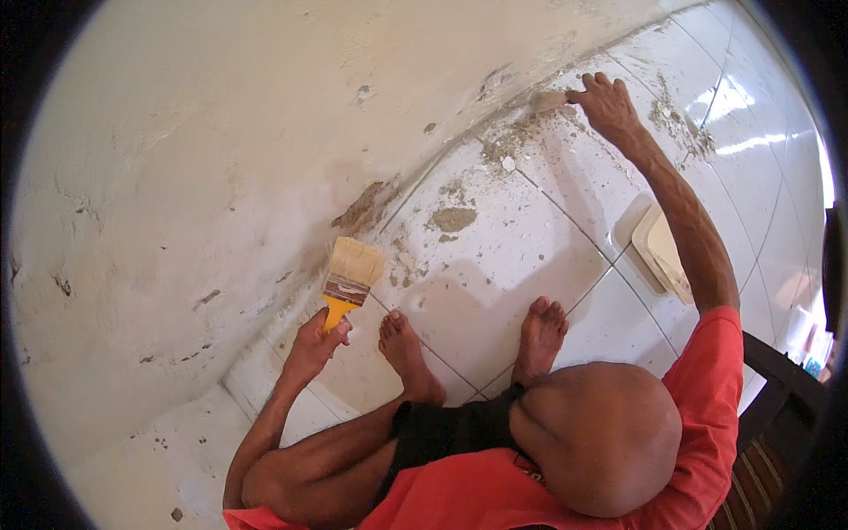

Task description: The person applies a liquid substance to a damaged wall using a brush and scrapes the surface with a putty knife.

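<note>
In my left hand (pixel 316 343) is a wide paintbrush (pixel 355 265) with a yellow handle, its pale bristles pointing up beside the wall. My fingers are closed round the handle. Farther off to the right, my outstretched right hand (pixel 609 108) grips a flat scraper (pixel 549 102), whose blade lies at the foot of the wall. Its handle is mostly hidden by my fingers. Loose plaster debris (pixel 508 146) is scattered on the floor tiles around the blade. The cream wall (pixel 203 159) has chipped, flaking patches along its lower part.
A cream plastic container (pixel 664 252) sits on the white tiles (pixel 495 305) beneath my right forearm. More crumbs (pixel 689 128) lie to the right of my right hand. My bare feet (pixel 541 336) rest on the tiles. A dark wooden piece of furniture (pixel 782 375) stands at the right edge.
</note>
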`<state>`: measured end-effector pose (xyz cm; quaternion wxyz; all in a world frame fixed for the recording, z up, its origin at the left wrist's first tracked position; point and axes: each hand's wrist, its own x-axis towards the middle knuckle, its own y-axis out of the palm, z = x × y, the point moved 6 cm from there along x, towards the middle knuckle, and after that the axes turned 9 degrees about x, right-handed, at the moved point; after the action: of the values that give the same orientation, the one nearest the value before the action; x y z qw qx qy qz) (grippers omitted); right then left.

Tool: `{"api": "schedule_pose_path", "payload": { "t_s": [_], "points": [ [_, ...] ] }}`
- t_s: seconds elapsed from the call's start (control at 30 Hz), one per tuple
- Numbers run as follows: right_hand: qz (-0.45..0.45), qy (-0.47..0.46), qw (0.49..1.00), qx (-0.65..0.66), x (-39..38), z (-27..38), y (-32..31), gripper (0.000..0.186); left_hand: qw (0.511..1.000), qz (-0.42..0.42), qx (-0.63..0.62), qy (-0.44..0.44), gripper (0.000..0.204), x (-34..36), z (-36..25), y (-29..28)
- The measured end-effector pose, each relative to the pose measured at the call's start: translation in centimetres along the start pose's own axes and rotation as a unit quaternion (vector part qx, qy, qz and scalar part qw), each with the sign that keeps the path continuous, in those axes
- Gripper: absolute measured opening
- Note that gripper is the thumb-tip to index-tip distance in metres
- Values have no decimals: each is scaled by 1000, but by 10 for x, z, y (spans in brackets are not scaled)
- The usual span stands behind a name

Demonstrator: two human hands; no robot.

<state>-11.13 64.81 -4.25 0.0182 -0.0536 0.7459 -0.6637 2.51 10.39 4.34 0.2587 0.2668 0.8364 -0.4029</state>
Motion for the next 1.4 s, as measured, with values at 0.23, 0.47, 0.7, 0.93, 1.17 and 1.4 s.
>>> {"api": "schedule_pose_path", "payload": {
  "t_s": [0.23,0.47,0.7,0.93,1.17,1.4],
  "points": [
    [-5,-160,975,157,-30,127,3,28,999,40,21,8,34,16,-6,4],
    [98,-43,993,48,-41,-7,-31,25,999,40,13,6,34,15,2,5],
    [-26,-119,978,169,-2,54,-1,27,997,66,28,17,30,31,-6,8],
    [-37,93,995,8,13,-121,20,26,999,52,-2,-7,28,25,-15,2],
    [-65,-74,975,199,6,-29,5,35,999,43,12,8,29,32,-18,1],
    [40,89,995,32,-8,-125,5,25,999,48,16,-1,28,34,-24,1]
  ]
}}
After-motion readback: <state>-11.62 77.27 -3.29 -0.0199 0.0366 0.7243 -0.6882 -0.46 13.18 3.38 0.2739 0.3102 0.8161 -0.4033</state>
